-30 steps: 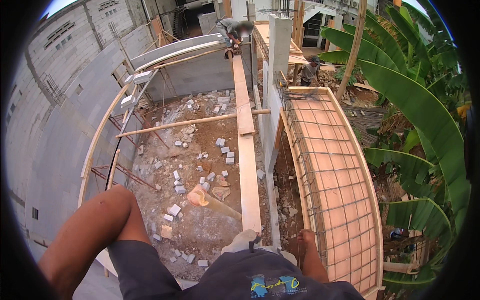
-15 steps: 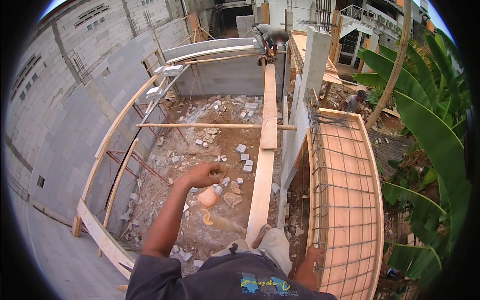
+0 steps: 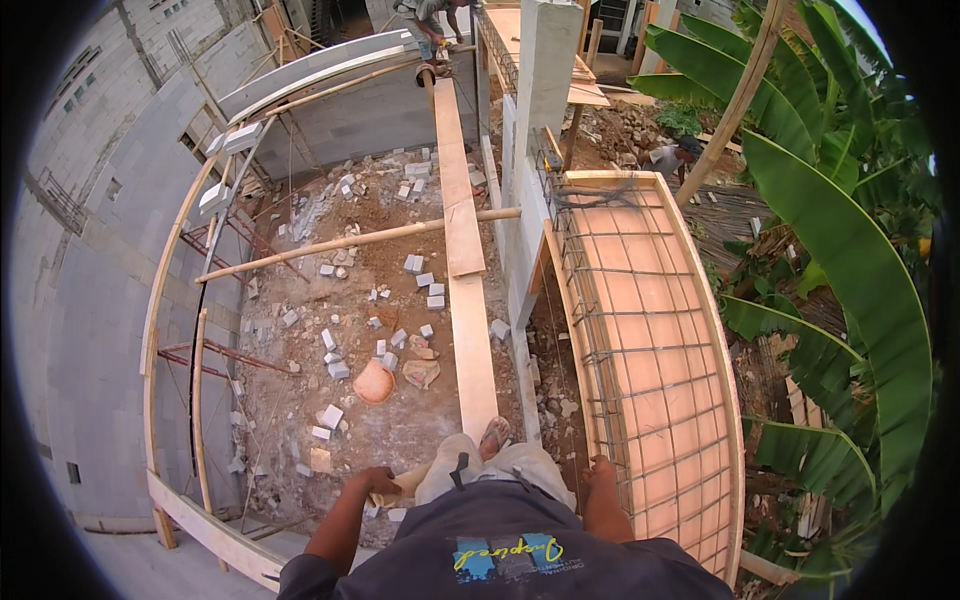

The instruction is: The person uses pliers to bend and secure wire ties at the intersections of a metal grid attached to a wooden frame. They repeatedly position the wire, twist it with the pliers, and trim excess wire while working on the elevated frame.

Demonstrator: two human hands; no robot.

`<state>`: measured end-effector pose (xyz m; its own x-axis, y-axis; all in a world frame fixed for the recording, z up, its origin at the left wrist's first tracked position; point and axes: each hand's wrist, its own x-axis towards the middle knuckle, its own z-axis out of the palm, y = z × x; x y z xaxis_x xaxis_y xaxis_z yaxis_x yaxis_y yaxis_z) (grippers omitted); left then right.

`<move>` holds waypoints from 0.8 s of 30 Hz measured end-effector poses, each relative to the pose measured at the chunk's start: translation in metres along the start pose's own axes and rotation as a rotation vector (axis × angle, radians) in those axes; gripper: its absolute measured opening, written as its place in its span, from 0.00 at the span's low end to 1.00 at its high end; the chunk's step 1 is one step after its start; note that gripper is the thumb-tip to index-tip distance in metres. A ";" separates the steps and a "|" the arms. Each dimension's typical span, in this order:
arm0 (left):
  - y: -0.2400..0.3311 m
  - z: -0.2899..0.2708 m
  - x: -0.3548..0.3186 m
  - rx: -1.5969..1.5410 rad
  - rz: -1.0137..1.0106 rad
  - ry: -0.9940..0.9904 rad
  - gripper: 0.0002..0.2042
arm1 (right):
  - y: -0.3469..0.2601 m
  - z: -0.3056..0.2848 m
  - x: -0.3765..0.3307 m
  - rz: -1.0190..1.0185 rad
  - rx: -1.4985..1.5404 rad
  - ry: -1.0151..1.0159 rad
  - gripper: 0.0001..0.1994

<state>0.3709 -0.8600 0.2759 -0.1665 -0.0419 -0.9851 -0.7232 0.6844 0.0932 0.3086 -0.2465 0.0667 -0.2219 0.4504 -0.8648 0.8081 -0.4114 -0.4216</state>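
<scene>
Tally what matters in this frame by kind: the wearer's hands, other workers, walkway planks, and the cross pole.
Wearer's hands: 2 (left hand, right hand)
Other workers: 2 (far worker, worker by the plants)
Walkway planks: 2 (near plank, far plank)
Cross pole: 1
Total: 7

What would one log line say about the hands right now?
left hand: low beside knee, grip unclear | right hand: near mesh edge | foot: on plank | below: rubble, orange bucket
</scene>
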 end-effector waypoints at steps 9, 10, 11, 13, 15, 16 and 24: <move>0.008 -0.023 0.000 0.119 -0.050 -0.058 0.36 | -0.134 0.119 -0.061 -0.274 -0.056 -0.369 0.21; 0.015 -0.033 0.007 0.190 -0.087 -0.198 0.27 | -0.143 0.122 -0.066 -0.284 -0.035 -0.381 0.21; 0.019 -0.040 0.014 0.219 -0.103 -0.270 0.27 | -0.148 0.125 -0.070 -0.289 -0.010 -0.393 0.21; 0.022 -0.049 0.023 0.205 -0.098 -0.262 0.28 | -0.141 0.119 -0.069 -0.288 -0.018 -0.365 0.20; 0.034 -0.063 0.038 0.175 -0.085 -0.207 0.28 | -0.129 0.098 -0.062 -0.250 -0.019 -0.273 0.19; 0.038 -0.070 0.044 0.143 -0.085 -0.170 0.29 | -0.123 0.091 -0.059 -0.209 -0.025 -0.206 0.18; 0.055 -0.122 0.106 0.004 -0.145 -0.086 0.31 | -0.095 0.097 -0.045 0.021 -0.105 -0.014 0.14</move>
<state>0.2316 -0.9154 0.1944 -0.0030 -0.0784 -0.9969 -0.7325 0.6788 -0.0512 0.1885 -0.3043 0.1192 -0.2109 0.4311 -0.8773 0.8655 -0.3348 -0.3726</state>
